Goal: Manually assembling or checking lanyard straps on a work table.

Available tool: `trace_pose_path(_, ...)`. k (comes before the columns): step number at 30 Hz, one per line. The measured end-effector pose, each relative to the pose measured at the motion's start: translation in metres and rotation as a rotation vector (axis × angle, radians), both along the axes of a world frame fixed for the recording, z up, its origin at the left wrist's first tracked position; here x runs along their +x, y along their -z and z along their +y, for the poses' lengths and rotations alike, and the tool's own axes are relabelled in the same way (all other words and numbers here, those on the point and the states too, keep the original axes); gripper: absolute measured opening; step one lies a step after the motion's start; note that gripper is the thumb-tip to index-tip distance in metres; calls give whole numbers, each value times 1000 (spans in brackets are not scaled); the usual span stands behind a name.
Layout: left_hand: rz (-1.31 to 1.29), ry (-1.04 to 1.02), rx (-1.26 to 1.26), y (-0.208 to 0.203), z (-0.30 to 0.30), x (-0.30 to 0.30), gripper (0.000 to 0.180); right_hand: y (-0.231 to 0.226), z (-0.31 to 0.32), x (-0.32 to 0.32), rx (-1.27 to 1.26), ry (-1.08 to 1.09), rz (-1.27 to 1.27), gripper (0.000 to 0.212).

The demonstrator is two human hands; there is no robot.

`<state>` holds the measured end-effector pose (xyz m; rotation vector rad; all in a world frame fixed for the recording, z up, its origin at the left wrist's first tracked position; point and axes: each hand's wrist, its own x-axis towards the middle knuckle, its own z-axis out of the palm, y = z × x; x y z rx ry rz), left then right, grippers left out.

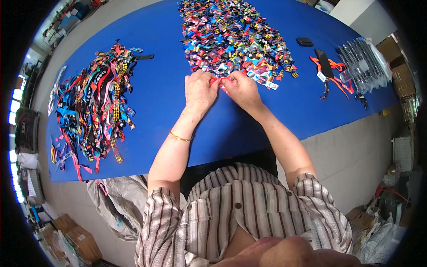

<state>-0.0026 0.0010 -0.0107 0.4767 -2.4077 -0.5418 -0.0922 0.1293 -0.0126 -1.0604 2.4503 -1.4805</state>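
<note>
Both hands meet over the blue table [155,111], at the near edge of a wide spread of short multicoloured fabric straps [231,35]. My left hand [200,89] is closed, pinching one end of a red strap [225,81]. On the other side my right hand [243,91] pinches the same strap, its fingertips close to the left ones. Much of the strap is hidden by the fingers. To the left lies a heap of long patterned straps [95,98], their ends hanging toward the table's near edge.
At the right are a small black case [304,42], orange-handled tools [342,84] beside a dark phone-like object [324,64], and a stack of clear plastic packs [362,62]. A pale plastic sack [118,204] stands below the table's left edge. Cardboard boxes [78,240] sit on the floor.
</note>
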Motion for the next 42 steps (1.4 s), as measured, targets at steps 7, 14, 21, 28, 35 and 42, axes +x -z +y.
trace_pose_path(7,23,-46,-151,7,-7,-7,20,4,-4,8,-68,69,187,22)
trace_pose_path(14,7,-61,-161,9,-10,-7,23,15,3,21,-2,-25,608,10)
trace_pose_path(21,46,-89,-147,10,-10,-8,24,18,2,17,6,-114,666,20)
trace_pose_path(28,203,-90,110,16,-14,-7,15,14,5,16,45,-117,636,27)
trace_pose_path(35,399,-233,483,37,-40,-2,16,13,1,17,32,-136,615,25)
trace_pose_path(42,420,-194,656,39,-48,1,15,9,8,16,30,-147,628,22)
